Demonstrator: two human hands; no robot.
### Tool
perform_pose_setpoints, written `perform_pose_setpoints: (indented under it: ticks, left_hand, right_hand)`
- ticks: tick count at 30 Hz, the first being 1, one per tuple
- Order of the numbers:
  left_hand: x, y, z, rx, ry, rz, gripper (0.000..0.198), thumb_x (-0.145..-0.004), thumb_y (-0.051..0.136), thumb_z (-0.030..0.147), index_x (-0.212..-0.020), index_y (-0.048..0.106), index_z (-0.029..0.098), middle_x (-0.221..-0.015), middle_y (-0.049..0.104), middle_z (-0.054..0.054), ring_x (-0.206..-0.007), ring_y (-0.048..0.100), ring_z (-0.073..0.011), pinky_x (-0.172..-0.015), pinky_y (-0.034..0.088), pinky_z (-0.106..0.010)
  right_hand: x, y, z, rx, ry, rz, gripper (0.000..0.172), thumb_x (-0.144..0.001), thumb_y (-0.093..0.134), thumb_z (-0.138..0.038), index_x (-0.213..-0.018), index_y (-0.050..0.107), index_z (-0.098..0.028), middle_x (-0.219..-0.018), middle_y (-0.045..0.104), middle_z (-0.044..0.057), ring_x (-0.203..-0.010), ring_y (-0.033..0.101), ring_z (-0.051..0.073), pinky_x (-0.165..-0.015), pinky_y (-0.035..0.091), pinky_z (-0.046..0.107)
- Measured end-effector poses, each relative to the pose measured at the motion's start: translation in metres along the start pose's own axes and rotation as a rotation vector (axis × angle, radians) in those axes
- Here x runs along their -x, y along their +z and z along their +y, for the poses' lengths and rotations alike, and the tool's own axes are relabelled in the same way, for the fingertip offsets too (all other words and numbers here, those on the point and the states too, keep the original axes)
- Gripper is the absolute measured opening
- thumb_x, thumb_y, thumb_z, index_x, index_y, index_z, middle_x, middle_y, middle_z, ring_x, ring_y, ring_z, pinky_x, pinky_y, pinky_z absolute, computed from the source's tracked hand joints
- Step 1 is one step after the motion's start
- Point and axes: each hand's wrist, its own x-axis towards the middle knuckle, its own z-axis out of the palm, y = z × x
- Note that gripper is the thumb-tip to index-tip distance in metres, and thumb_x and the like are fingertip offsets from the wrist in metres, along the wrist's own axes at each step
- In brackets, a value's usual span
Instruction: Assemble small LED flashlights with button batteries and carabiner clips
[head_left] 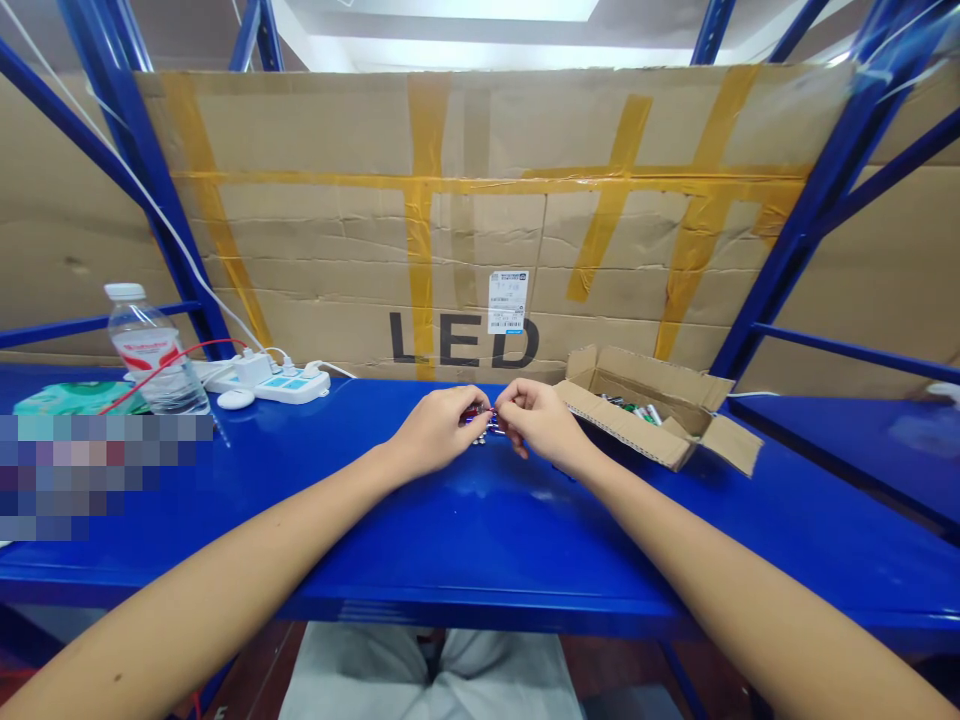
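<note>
My left hand (439,428) is closed, thumb and fingers together, around a small red item (472,411) that mostly hides behind the fingers. Close beside it, my right hand (534,420) is pinched at the end of that item, its fingertips almost meeting those of the left. What exactly sits in the right fingertips is too small to make out. Just under both hands, small shiny pieces (491,427) in purple and silver show on the blue table (450,530); their kind cannot be told.
An open cardboard box (637,430) with several small cylindrical items (649,413) stands at the right. On the left are a water bottle (154,350), a green packet (79,398) and a white power strip (292,386) with cables. A large cardboard sheet (330,250) closes off the back.
</note>
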Motion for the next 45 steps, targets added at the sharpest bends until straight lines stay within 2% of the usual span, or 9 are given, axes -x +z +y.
perform_pose_setpoints:
  ticks: [7,10,13,18,24,29,35,41,45]
  left_hand:
    - [-0.002,-0.001,0.005,0.111,-0.097,-0.011,0.009,-0.086,0.058,0.023,-0.092,0.056,0.017,-0.078,0.062,0.000,-0.065,0.053,-0.0122,-0.063,0.041,-0.026]
    - [-0.001,0.001,0.005,0.159,-0.143,-0.016,0.024,-0.084,0.055,0.018,-0.106,0.049,0.017,-0.087,0.063,-0.002,-0.072,0.056,-0.0141,-0.068,0.044,-0.028]
    - [-0.001,0.003,0.003,0.243,-0.173,-0.046,0.023,-0.086,0.050,0.016,-0.108,0.044,0.018,-0.085,0.063,-0.003,-0.077,0.059,-0.0158,-0.070,0.045,-0.030]
    - [-0.001,0.008,0.002,0.496,-0.283,-0.128,0.033,-0.089,0.049,0.020,-0.120,0.039,0.019,-0.080,0.065,0.000,-0.064,0.059,-0.0126,-0.061,0.045,-0.026]
    - [-0.002,0.011,-0.002,0.432,-0.328,-0.066,0.020,-0.090,0.049,0.023,-0.109,0.052,0.017,-0.075,0.066,-0.001,-0.062,0.060,-0.0126,-0.060,0.045,-0.025]
    - [-0.005,0.006,-0.012,0.307,-0.308,-0.016,0.020,-0.089,0.051,0.024,-0.105,0.059,0.016,-0.078,0.068,-0.003,-0.070,0.063,-0.0154,-0.067,0.048,-0.028]
    - [-0.004,0.001,-0.005,0.417,-0.271,-0.100,0.024,-0.089,0.049,0.023,-0.110,0.058,0.017,-0.078,0.068,-0.002,-0.068,0.063,-0.0143,-0.065,0.048,-0.027]
    - [-0.001,0.005,-0.001,0.406,-0.223,-0.104,0.027,-0.090,0.049,0.024,-0.115,0.057,0.016,-0.081,0.069,-0.002,-0.074,0.065,-0.0153,-0.070,0.050,-0.028]
    - [-0.004,0.004,0.001,0.501,-0.309,-0.122,0.022,-0.089,0.049,0.023,-0.107,0.058,0.014,-0.083,0.068,-0.003,-0.054,0.057,-0.0096,-0.057,0.046,-0.025]
  right_hand:
    - [-0.001,-0.005,0.003,0.192,-0.073,0.006,0.005,-0.080,0.052,-0.023,-0.076,0.049,-0.021,-0.049,0.049,-0.008,-0.033,0.044,0.009,-0.035,0.032,0.021]
    - [-0.002,-0.008,0.004,0.390,-0.192,0.062,0.008,-0.081,0.052,-0.021,-0.073,0.052,-0.020,-0.051,0.050,-0.006,-0.043,0.046,0.010,-0.044,0.034,0.022]
    - [-0.003,-0.011,0.006,0.552,-0.300,0.076,0.011,-0.082,0.051,-0.017,-0.072,0.054,-0.019,-0.058,0.055,-0.002,-0.054,0.048,0.012,-0.053,0.035,0.024]
    - [-0.001,-0.011,0.005,0.658,-0.375,0.034,0.011,-0.085,0.049,-0.014,-0.076,0.053,-0.019,-0.064,0.059,0.000,-0.060,0.052,0.013,-0.059,0.037,0.026]
    - [0.001,-0.010,0.003,0.696,-0.454,-0.020,0.014,-0.089,0.048,-0.014,-0.078,0.054,-0.019,-0.068,0.062,0.002,-0.066,0.057,0.015,-0.065,0.040,0.027]
    - [0.002,-0.009,0.001,0.665,-0.417,-0.002,0.014,-0.092,0.048,-0.018,-0.081,0.056,-0.019,-0.068,0.064,0.002,-0.068,0.059,0.016,-0.065,0.042,0.027]
    - [0.001,-0.013,-0.001,0.661,-0.352,0.060,0.015,-0.092,0.048,-0.020,-0.079,0.054,-0.019,-0.061,0.061,0.000,-0.058,0.057,0.015,-0.058,0.040,0.027]
    - [0.000,-0.010,0.001,0.412,-0.213,0.033,0.012,-0.090,0.046,-0.020,-0.079,0.048,-0.021,-0.054,0.056,-0.005,-0.045,0.058,0.013,-0.049,0.044,0.025]
    - [-0.005,-0.010,0.007,0.218,-0.101,-0.001,0.009,-0.090,0.047,-0.024,-0.082,0.048,-0.021,-0.054,0.055,-0.006,-0.042,0.057,0.013,-0.045,0.047,0.025]
